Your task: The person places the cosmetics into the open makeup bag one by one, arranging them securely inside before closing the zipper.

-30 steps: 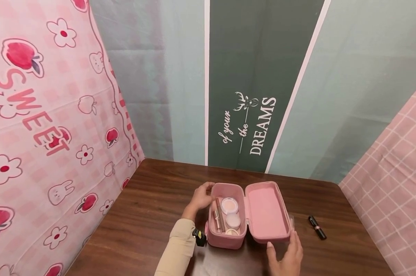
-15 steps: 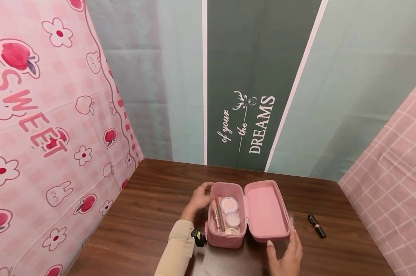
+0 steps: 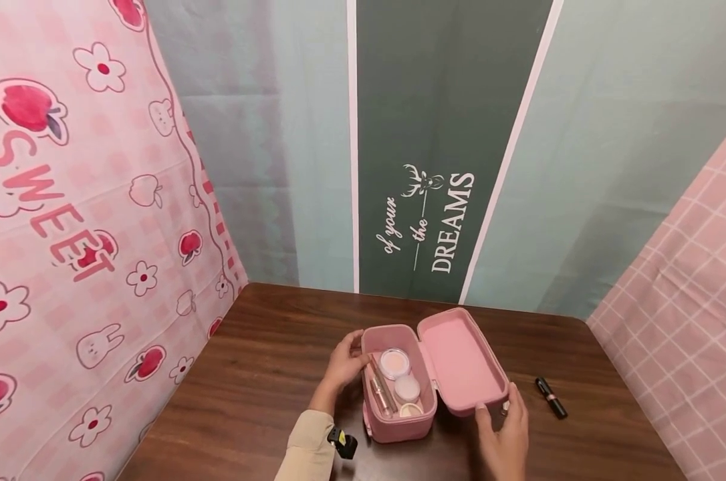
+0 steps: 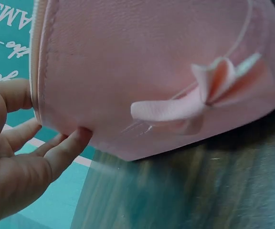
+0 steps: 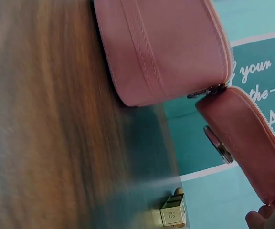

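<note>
A pink makeup case [image 3: 402, 431] stands on the table with its lid [image 3: 459, 364] folded back to the right. Inside lie a round compact [image 3: 394, 363], a smaller round white pot [image 3: 407, 387], a partly hidden round item [image 3: 409, 409] and slim tubes [image 3: 382, 394] along the left wall. My left hand [image 3: 343, 364] grips the case's far left corner, its thumb at the rim and its fingers against the outer wall [image 4: 99, 62]. With thumb and fingers, my right hand [image 3: 506, 427] pinches the lid's near right corner. The lid's outer side [image 5: 245, 138] is raised off the table.
To the right of the lid lies a black lipstick-like tube [image 3: 551, 398] with a pink band. The brown wooden table [image 3: 249, 374] ends at hanging cloths behind and at both sides. A pink bow [image 4: 209, 90] sticks out from the case's side.
The case has turned slightly, its near end swinging to the right. The lid has tilted up a little, with my right hand still at its corner. My left thumb has shifted along the rim.
</note>
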Motion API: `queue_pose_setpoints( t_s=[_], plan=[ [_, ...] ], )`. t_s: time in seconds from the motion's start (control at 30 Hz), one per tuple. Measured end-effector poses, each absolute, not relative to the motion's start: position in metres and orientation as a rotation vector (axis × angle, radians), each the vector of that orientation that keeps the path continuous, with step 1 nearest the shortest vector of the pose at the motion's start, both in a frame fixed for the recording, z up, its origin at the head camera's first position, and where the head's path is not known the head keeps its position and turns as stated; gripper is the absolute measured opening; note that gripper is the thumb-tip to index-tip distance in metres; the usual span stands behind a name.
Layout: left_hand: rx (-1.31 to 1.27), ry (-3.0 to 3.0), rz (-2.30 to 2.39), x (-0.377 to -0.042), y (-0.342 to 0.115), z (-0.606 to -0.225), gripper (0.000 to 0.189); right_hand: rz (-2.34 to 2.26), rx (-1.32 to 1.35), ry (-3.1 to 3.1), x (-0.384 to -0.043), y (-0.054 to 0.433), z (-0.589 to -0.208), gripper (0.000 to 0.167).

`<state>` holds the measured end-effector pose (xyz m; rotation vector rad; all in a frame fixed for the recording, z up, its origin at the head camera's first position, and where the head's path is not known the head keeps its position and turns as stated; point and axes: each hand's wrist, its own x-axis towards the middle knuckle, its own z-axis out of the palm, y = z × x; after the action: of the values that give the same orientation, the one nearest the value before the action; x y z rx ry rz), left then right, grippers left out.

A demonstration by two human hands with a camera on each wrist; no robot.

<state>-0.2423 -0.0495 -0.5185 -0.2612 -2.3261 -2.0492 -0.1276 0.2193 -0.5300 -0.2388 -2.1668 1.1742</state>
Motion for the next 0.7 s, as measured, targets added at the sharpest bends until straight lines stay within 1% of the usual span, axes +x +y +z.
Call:
queue_pose_setpoints(
  t_s=[0.17, 0.27, 0.43, 0.57, 0.7],
  plan=[
    [-0.169, -2.253, -2.055, -0.215, -0.044, -0.499, 0.05, 1.183, -0.254, -2.199, -0.14, 0.227, -0.528, 0.07],
    [-0.105, -2.224, -2.049, -0.205, -0.041, -0.496, 0.05, 1.172, -0.247, -2.204, -0.149, 0.231, -0.529, 0.071],
    [0.017, -2.143, -2.046, -0.202, -0.037, -0.511, 0.052, 1.184, -0.219, -2.21, -0.168, 0.235, -0.53, 0.069],
    [0.137, -2.119, -1.95, -0.201, -0.033, -0.526, 0.053, 1.216, -0.204, -2.226, -0.18, 0.237, -0.529, 0.066],
    [0.183, -2.116, -1.899, -0.198, -0.03, -0.526, 0.053, 1.222, -0.21, -2.218, -0.184, 0.239, -0.528, 0.064]
  ],
)
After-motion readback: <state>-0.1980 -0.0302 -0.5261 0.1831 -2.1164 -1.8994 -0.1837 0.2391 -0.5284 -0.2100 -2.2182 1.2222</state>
